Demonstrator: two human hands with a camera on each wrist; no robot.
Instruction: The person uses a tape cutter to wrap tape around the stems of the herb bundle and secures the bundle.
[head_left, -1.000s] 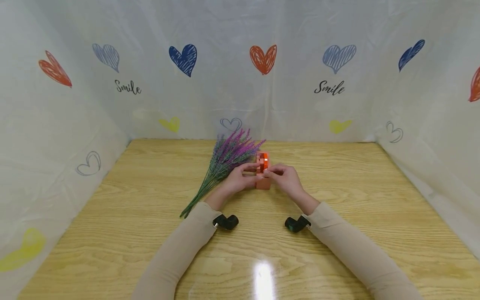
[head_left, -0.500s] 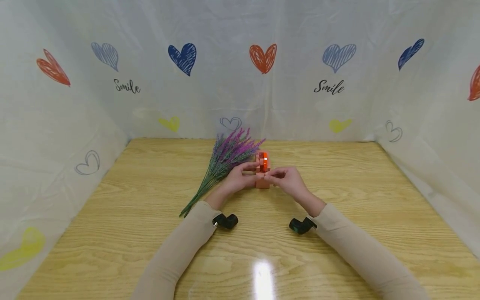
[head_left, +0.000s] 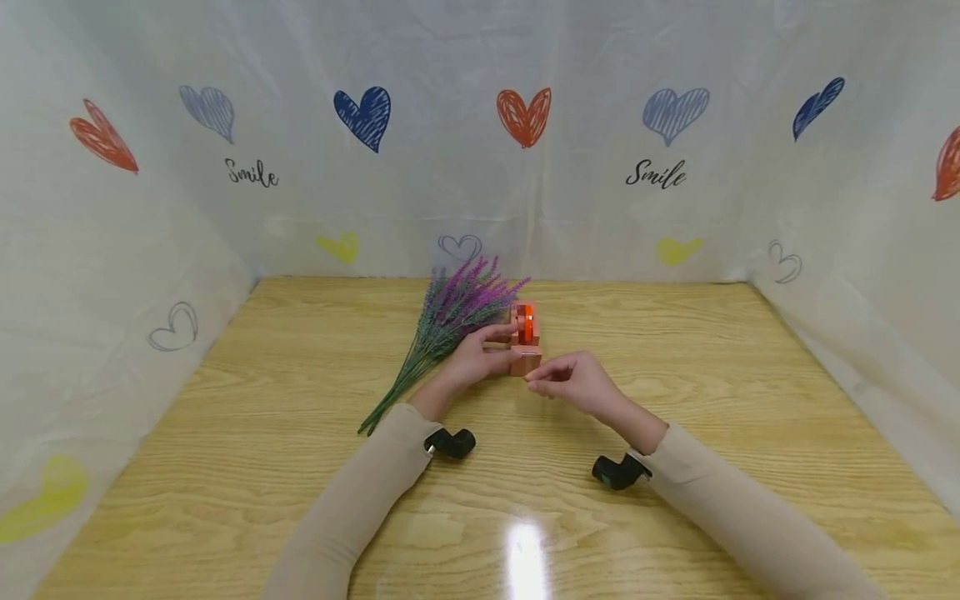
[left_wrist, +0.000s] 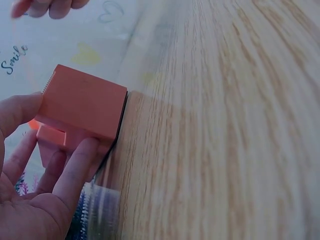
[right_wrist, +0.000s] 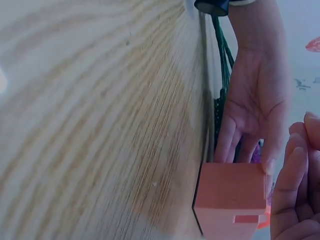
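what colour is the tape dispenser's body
Salmon pink; the tape dispenser shows best in the left wrist view.

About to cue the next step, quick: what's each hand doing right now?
Left hand: closed, holding the pink tape dispenser.
Right hand: closed in a pinch, apparently on a thin, faint strip of tape.

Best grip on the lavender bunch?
I'd take the lavender bunch by its bare green stems, near the ends, coming from the person's left. There the stems narrow into one slim bundle; the flower end fans out toward the tape dispenser, and the left hand and its sleeve crowd the right side.
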